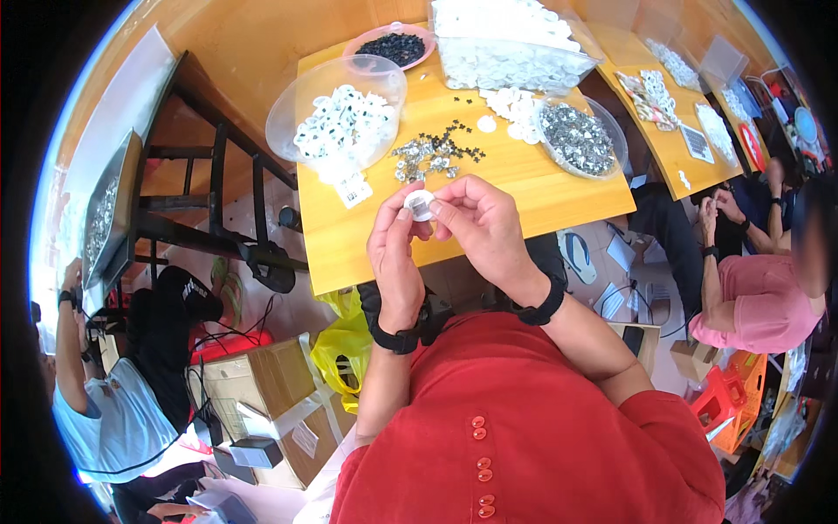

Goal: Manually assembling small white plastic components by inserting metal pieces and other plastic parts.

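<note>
Both my hands meet over the near edge of the wooden table (541, 205), pinching one small round white piece with a greyish centre (418, 206). My left hand (397, 253) grips its left side between thumb and fingers. From the right, my right hand (484, 229) presses thumb and fingers against it. Just beyond my fingers lie a loose pile of small silvery metal pieces (423, 157) and several small black cross-shaped pieces (458, 131). A small white printed card (353, 189) lies to the left of my hands.
A clear bowl (278, 122) of white round parts stands left, a pink dish (429, 41) of black pieces behind it. At the back is a clear bin (489, 74) of white parts; right, a tub (618, 131) of silvery pieces. Other people sit left and right.
</note>
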`<act>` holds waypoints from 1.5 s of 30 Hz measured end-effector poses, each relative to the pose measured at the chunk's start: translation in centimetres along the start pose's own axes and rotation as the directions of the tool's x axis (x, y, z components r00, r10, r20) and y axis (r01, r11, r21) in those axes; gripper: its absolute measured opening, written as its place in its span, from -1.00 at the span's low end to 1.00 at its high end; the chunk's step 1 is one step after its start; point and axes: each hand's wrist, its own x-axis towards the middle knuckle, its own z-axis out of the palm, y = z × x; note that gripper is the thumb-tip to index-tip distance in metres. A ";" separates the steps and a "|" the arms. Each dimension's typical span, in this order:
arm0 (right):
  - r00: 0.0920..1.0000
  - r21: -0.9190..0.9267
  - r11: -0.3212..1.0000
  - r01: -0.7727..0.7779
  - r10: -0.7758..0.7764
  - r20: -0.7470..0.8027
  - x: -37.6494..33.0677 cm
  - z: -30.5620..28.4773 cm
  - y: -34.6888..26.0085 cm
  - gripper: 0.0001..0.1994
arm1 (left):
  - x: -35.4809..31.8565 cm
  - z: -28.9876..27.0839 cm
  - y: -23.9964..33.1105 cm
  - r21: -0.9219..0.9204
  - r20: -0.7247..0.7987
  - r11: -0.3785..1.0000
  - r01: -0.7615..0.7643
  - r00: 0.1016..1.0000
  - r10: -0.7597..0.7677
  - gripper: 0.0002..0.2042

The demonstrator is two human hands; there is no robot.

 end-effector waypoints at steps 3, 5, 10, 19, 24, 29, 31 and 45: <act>0.999 -0.047 0.998 -0.046 0.046 -0.009 0.2 0.1 -0.5 -0.92 | 0.1 -0.2 -0.1 -0.006 0.002 1.000 0.002 1.000 -0.002 -0.71; 0.997 -0.033 0.996 -0.077 0.077 -0.007 0.3 0.2 -0.5 -0.92 | 0.2 -0.5 -0.5 -0.026 -0.004 0.999 0.025 1.000 -0.025 -0.71; 0.998 -0.065 0.996 -0.066 0.066 -0.016 1.2 0.2 0.2 -0.92 | 0.7 0.0 -0.7 -0.076 -0.049 0.995 0.069 0.996 -0.073 -0.74; 0.996 -0.166 0.983 0.075 -0.081 -0.027 1.8 0.6 2.6 -0.94 | 1.9 -1.0 -1.7 -0.363 -0.050 0.914 0.182 0.976 -0.214 -0.86; 0.968 -0.434 0.873 0.225 -0.251 -0.004 1.9 0.7 2.8 -0.94 | 2.1 -1.4 -2.0 -0.286 -0.039 0.939 0.191 0.977 -0.210 -0.84; 0.995 -0.208 0.977 0.057 -0.072 -0.063 2.4 0.7 3.9 -0.93 | 2.4 -2.0 -2.2 -0.285 -0.057 0.938 0.198 0.973 -0.223 -0.85; 0.998 -0.080 0.996 -0.027 0.022 -0.066 2.6 0.6 4.1 -0.93 | 2.5 -2.0 -2.4 -0.301 -0.083 0.929 0.214 0.965 -0.249 -0.85; 0.997 -0.105 0.994 -0.022 0.014 -0.073 3.4 0.2 3.8 -0.94 | 3.1 -0.5 -2.7 -0.110 -0.211 0.987 0.119 0.967 -0.140 -0.88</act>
